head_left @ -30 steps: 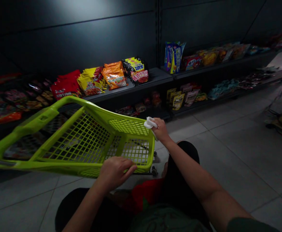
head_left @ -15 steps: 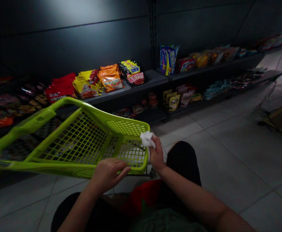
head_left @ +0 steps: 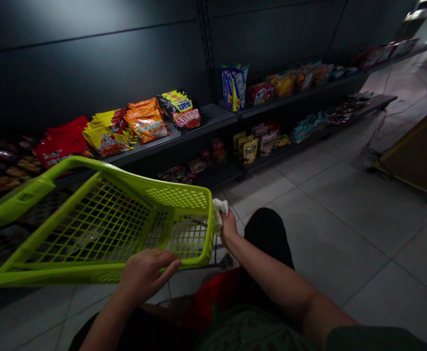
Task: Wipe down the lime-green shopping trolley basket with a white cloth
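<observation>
A lime-green plastic shopping cart (head_left: 126, 265) with lattice walls stands across my front, its handle end to the left. My left hand (head_left: 148, 274) rests over its near rim, fingers curled to the inside and thumb along the outside. At the cart's right end, my right hand (head_left: 228, 227) is closed on a crumpled white cloth (head_left: 219, 214). The cloth lies against the outer face of that end, below the rim. Part of the right hand's fingers is hidden behind the cloth.
Behind the cart, a dark shelf (head_left: 219, 117) carries red, yellow, orange and black snack packets (head_left: 146, 121). Small pouches (head_left: 250, 150) stand on the lower shelf. A brown panel on casters (head_left: 416, 161) is at the right. Pale tiles (head_left: 339, 234) cover the floor.
My right hand has moved the cloth from the top corner of the rim down onto the cart's outer end face. The view has shifted right; my left hand stays on the rim.
</observation>
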Action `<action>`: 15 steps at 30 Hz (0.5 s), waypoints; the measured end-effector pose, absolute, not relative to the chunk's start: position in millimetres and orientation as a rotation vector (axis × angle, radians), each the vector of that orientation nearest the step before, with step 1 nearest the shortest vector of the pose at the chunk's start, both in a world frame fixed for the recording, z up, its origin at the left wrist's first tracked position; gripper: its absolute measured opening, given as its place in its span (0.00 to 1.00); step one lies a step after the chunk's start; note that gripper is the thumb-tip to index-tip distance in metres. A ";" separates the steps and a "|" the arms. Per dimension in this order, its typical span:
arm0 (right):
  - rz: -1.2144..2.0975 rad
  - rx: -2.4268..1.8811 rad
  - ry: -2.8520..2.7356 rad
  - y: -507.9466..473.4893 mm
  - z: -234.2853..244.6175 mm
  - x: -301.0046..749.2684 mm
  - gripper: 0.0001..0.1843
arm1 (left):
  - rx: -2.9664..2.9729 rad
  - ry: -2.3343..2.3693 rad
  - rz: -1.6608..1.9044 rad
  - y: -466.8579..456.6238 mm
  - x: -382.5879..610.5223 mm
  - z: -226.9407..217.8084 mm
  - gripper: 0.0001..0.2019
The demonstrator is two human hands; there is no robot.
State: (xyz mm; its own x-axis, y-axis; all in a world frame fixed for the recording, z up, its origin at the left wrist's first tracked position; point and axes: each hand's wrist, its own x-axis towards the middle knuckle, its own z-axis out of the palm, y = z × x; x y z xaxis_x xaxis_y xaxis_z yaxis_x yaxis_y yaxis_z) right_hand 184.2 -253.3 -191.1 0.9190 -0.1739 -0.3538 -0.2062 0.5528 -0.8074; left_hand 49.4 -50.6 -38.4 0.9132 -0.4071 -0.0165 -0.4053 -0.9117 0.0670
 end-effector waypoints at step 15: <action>0.073 -1.311 -0.006 -278.2 -186.0 91.9 0.15 | 2.972 -0.639 -0.132 -41.3 49.2 -34.6 0.19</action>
